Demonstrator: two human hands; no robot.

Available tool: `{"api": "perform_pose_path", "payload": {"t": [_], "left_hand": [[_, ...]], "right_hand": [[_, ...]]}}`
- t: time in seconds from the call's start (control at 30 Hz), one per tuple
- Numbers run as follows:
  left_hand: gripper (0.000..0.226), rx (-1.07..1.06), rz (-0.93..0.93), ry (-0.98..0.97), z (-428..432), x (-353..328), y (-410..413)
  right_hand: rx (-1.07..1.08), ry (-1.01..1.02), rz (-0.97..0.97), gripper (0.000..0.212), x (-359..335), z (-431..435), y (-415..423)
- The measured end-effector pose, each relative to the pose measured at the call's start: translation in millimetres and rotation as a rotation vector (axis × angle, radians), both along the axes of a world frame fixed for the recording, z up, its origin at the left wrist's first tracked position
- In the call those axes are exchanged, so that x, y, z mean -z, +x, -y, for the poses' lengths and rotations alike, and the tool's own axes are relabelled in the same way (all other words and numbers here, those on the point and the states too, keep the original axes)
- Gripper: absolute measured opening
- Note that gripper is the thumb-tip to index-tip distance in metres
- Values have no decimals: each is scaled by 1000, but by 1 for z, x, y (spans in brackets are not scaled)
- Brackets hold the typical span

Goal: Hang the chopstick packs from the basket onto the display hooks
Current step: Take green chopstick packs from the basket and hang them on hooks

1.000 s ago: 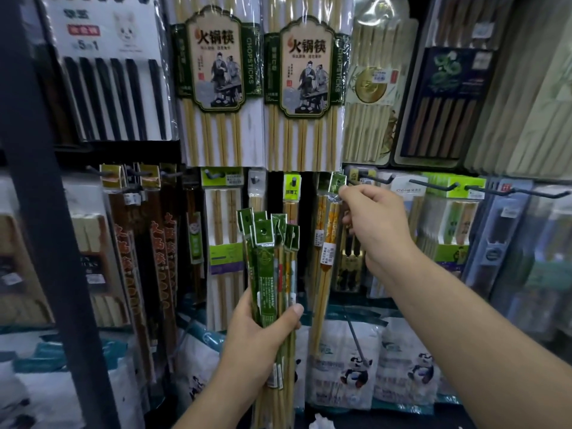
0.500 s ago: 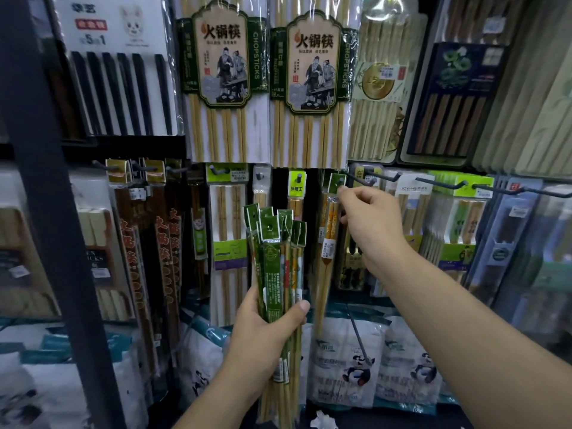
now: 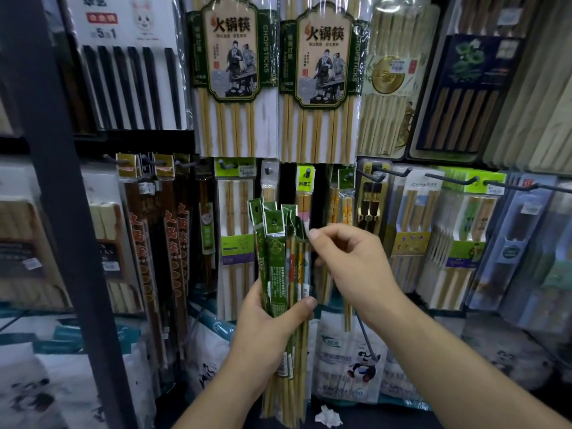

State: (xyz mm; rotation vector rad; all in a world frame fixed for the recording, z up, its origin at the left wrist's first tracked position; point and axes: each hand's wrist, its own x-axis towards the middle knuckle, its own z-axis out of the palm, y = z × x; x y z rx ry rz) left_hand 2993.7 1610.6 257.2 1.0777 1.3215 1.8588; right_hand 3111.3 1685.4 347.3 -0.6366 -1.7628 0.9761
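Green-headed chopstick packs (image 3: 280, 274) are standing upright as a bundle in the left hand (image 3: 272, 323), which is closing around their middle with the thumb pressing across the front and the fingers wrapping behind. Their bamboo tips are reaching down below the wrist, while the green card tops are fanning out above the fist. The right hand (image 3: 356, 270) is sitting just to the right of the bundle at the level of its upper part, fingers curling loosely and the thumb and forefinger pinching toward the top edge of the rightmost pack; whether they are actually gripping it cannot be told. Behind both hands, a hung pack (image 3: 345, 218) with a matching green header is dangling from a display hook (image 3: 351, 174) in the lower row, above and slightly right of the bundle. More bare hooks (image 3: 448, 179) are jutting out further right, in front of other boxed chopstick sets. Two large hot-pot chopstick packs (image 3: 235, 72) are hanging in the upper row, directly above the hands.
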Motion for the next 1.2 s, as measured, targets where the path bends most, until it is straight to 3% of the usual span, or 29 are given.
{"api": "perform_pose_path", "payload": {"t": [0.2, 0.5, 0.67, 1.2], "left_hand": [[47, -8, -18, 10, 0, 3, -1], [56, 31, 88, 15, 0, 4, -2], [26, 51, 114, 7, 2, 5, -8], [34, 59, 129, -22, 1, 7, -3]], "right_hand": [[-30, -16, -31, 3, 5, 6, 1], [22, -136, -135, 24, -4, -2, 0], [121, -131, -252, 27, -34, -15, 8], [215, -137, -298, 34, -50, -36, 2]]}}
